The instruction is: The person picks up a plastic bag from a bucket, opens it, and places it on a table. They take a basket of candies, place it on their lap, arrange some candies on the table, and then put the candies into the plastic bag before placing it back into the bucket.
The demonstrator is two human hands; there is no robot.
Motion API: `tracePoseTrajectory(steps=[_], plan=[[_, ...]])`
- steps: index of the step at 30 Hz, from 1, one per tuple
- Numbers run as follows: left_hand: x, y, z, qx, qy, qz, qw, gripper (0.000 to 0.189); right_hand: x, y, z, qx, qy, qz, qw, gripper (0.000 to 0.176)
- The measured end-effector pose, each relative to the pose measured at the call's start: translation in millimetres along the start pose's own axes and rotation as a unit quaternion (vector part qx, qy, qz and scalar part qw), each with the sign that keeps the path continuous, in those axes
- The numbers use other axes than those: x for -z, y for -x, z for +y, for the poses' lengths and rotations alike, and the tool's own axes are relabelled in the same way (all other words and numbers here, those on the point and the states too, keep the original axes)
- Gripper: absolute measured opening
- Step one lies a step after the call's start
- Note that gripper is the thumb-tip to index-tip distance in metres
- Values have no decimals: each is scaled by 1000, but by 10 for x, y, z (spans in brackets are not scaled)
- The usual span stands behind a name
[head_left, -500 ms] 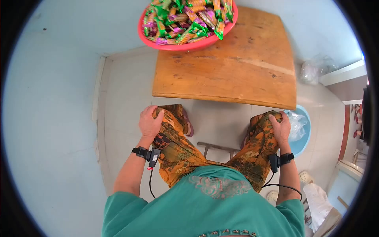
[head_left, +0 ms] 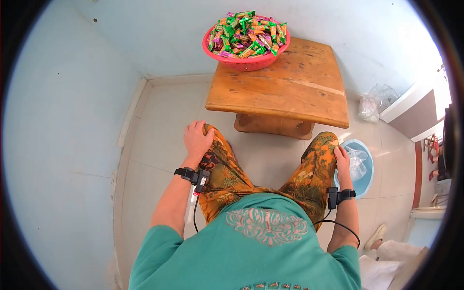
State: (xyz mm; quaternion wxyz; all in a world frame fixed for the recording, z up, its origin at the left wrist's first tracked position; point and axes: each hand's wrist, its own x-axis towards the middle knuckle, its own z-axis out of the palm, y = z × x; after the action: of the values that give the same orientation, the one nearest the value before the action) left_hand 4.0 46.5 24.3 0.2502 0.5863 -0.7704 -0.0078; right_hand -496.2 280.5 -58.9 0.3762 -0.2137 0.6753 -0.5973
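Observation:
My left hand lies on my left knee, fingers and thumb apart, with nothing held. My right hand rests against the outer side of my right knee, its fingers partly in view and nothing seen in it. Under both hands are orange and green patterned trousers. Beyond my knees stands a low wooden table. On its far left corner sits a red plastic basket heaped with small wrapped snacks in green, purple and orange wrappers.
To the right of my right hand a light blue basin on the floor holds clear plastic. Clear plastic bags lie by the wall behind the table. At lower right another person's shoe shows. Black bands with cables circle both my wrists.
The view has tilted up, so the table and basket appear lower and more fully. My right hand has slid from the top of the knee to its outer side. My left hand stays on its knee.

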Motion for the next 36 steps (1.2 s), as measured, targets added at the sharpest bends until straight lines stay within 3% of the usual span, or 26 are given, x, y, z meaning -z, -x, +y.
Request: tracePoseTrajectory(steps=[1, 6, 9, 15, 18, 20, 24, 26, 30, 35, 36], plan=[[65, -20, 15, 1, -11, -7, 1000, 40, 45, 184, -136, -100, 9, 33, 994, 76], [-44, -46, -230, -56, 22, -18, 998, 38, 683, 149, 821, -207, -109, 88, 968, 80], [-266, -111, -220, -68, 25, -28, 997, 37, 897, 311, 1246, -297, -216, 143, 919, 63], [-40, -230, -297, -33, -25, -64, 997, 33, 1092, 861, 2129, -428, -276, 187, 840, 52], [-233, -280, -158, -36, -15, -59, 997, 32, 1160, 882, 1976, -437, -280, 203, 831, 59], [-177, -276, -50, -59, -25, -41, 997, 31, 1096, 872, 1972, -440, -326, 244, 800, 74], [-108, -330, 39, -40, -16, -85, 995, 27, 1124, 605, 2071, -433, -327, 268, 796, 76], [-212, -309, 64, -31, -8, -83, 996, 25, 1313, 337, 2162, -383, -400, 296, 778, 78], [-207, -283, 21, -18, -2, -86, 996, 22, 1449, -45, 2560, -331, -493, 271, 757, 78], [-193, -343, 63, -9, -3, -109, 994, 21, 1361, -391, 2688, -290, -501, 322, 749, 65], [-189, -353, 78, -4, -2, -119, 993, 21, 1244, -348, 2420, -275, -468, 341, 767, 65]])
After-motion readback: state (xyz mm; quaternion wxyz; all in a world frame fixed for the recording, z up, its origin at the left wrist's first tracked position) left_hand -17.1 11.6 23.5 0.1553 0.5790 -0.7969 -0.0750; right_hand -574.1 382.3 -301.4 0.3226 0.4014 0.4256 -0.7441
